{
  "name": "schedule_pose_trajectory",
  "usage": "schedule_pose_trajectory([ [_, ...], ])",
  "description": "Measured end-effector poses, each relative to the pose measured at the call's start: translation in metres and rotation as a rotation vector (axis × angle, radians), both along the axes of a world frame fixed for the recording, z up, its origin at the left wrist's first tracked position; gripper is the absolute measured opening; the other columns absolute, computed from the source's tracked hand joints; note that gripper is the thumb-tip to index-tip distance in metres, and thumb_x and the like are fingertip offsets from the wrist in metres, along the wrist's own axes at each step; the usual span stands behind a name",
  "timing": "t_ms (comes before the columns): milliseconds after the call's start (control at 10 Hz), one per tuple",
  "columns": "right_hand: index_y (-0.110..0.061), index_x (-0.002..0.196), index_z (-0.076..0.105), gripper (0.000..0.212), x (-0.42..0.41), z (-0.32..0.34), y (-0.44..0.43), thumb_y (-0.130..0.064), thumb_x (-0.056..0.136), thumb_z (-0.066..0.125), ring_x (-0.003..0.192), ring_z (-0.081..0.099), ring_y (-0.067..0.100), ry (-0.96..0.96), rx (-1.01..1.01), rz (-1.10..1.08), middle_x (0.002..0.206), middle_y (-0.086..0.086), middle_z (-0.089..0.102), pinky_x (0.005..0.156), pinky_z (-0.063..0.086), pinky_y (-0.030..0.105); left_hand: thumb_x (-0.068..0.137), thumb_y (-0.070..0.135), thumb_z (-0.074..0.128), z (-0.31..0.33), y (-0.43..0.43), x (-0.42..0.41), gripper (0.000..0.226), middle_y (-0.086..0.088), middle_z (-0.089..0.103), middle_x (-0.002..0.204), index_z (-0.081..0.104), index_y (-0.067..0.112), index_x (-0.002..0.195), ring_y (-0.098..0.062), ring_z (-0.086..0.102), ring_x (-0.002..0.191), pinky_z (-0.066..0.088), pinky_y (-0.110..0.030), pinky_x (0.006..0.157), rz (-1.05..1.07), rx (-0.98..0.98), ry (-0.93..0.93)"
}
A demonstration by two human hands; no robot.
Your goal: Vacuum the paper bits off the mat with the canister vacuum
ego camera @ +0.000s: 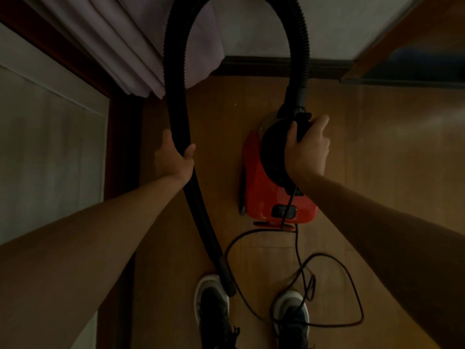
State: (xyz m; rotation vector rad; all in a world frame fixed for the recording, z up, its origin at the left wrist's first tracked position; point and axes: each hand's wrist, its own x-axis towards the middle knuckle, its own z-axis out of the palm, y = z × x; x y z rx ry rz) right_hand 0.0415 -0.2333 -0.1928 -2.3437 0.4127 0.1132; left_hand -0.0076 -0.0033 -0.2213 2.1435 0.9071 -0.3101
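Gripping the black handle on top of the red canister vacuum (274, 182), the right hand (308, 147) has its fingers curled round it, thumb on the left side. Whether the vacuum rests on the wooden floor (377, 152) or hangs just above it cannot be told in the dim light. The left hand (176, 157) is wrapped around the ribbed black hose (176, 71), which arches up from the vacuum's far end, over the top of the view, and comes down on the left. The hose's smooth end (227, 278) hangs just over the left shoe (214, 306). A black power cord (334, 293) trails from the vacuum's near end and lies in loose loops on the floor, crossing over the right shoe (292, 316). Pale curtains (120, 44) hang at the far left, just behind the hose, beside a dark wooden frame (120, 137). A dark baseboard (264, 64) runs along the far wall. No mat or paper bits are visible.
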Motion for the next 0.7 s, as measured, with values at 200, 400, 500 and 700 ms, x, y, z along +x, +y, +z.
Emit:
schedule_pose_trajectory([
  [200,-0.010,0.105,0.033,0.023,0.000,-0.002,0.004,-0.030,0.102,0.044,0.056,0.051,0.005,-0.036,-0.027,0.022,0.083,0.004,0.054,0.041,0.040,0.019,0.099,0.029,0.055,-0.005,0.004,0.010,0.041,-0.006,0.056,0.130,0.039,0.019,0.136,-0.022,0.057,0.112,0.042,-0.027,0.083,0.111,0.006,0.038],
  [400,-0.005,0.118,0.035,0.033,0.000,0.002,0.007,-0.033,0.102,0.042,0.062,0.055,0.019,0.028,-0.075,0.010,0.098,0.017,0.061,0.042,0.031,0.018,0.101,0.028,0.052,0.007,0.008,0.012,0.061,-0.012,0.046,0.144,0.019,0.016,0.151,-0.029,0.052,0.126,0.041,-0.030,0.088,0.133,-0.002,0.131],
  [500,-0.005,0.120,0.033,0.036,0.002,0.010,0.003,-0.034,0.101,0.043,0.086,0.065,0.035,0.168,-0.116,0.040,0.108,0.020,0.063,0.048,0.041,0.029,0.099,0.035,0.055,0.023,0.015,0.010,0.080,-0.013,0.036,0.154,0.002,0.016,0.156,-0.031,0.045,0.135,0.040,-0.037,0.106,0.103,0.013,0.152],
  [700,0.001,0.136,0.035,0.061,0.015,0.073,-0.015,-0.043,0.096,0.050,0.124,0.044,0.043,0.406,-0.223,0.341,0.136,0.024,0.040,0.097,0.044,0.048,0.097,0.039,0.055,0.091,0.010,0.015,0.087,-0.013,0.026,0.158,-0.003,0.018,0.157,-0.029,0.038,0.139,0.036,-0.036,0.110,-0.075,0.004,0.076],
])
